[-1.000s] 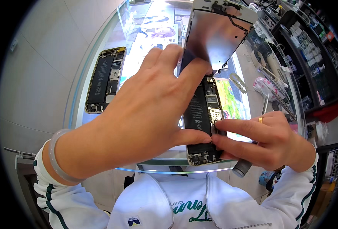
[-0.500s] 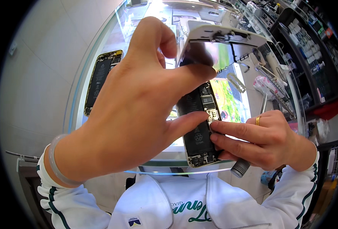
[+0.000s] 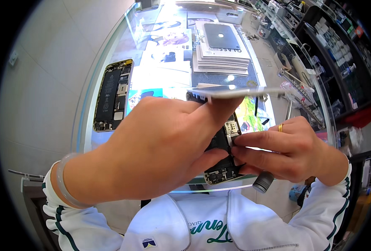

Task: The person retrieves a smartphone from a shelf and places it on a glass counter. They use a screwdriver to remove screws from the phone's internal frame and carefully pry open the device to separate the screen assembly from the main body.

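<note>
An opened phone body (image 3: pixel 223 169) lies near the table's front edge, its black battery and metal parts exposed. Over its upper half, a white-edged phone screen (image 3: pixel 261 90) is seen almost edge-on. My left hand (image 3: pixel 164 142) grips this panel with the index finger under its edge; its thumb extends over the battery, and whether it touches is unclear. The fingertips of my right hand (image 3: pixel 286 152) press together along the phone body's right edge, steadying it. A grey cylindrical tool handle (image 3: pixel 264 182) pokes out below that hand; how it is held is hidden.
Another opened phone body (image 3: pixel 112 96) lies on the left of the glass table. Farther back, a grey phone-shaped panel (image 3: pixel 221 35) tops a stack of flat white boxes (image 3: pixel 221 65). A slim silver tool (image 3: pixel 289 108) shows beyond my right hand, and shelves (image 3: pixel 336 54) stand at right.
My left hand has come down and toward me with the screen. The panel, earlier raised with its inner side showing, is now nearly edge-on over the phone body. My right hand stays put.
</note>
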Available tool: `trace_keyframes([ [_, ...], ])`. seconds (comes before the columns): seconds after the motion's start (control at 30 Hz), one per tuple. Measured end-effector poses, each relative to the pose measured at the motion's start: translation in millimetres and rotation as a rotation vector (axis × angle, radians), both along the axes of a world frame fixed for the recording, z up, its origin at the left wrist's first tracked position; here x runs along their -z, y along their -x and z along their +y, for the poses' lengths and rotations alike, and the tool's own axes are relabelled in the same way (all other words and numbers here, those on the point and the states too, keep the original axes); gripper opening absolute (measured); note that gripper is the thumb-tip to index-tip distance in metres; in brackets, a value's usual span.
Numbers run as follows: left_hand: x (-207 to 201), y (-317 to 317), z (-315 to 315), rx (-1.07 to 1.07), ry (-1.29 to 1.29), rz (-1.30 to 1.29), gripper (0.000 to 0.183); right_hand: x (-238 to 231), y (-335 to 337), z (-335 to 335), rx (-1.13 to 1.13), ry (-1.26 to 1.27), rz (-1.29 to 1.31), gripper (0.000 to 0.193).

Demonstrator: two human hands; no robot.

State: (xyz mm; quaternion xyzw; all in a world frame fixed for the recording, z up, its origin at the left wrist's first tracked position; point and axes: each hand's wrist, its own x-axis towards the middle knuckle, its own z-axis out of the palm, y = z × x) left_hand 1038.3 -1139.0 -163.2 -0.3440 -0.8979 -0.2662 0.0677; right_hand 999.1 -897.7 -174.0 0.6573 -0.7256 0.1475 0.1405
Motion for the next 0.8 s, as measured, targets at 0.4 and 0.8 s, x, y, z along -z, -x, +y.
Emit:
trace_keyframes([
  [0.4, 8.5, 2.0, 1.5, 0.124, 0.027, -0.046, 0.087, 3.0, 1.3, 0.0, 0.008, 0.004, 0.002, 0.013],
  [0.8, 6.1, 2.5, 2.7, 0.115, -0.013, -0.132, 0.082, -4.6, 3.4, -0.9, 0.002, -0.059, -0.055, 0.015],
])
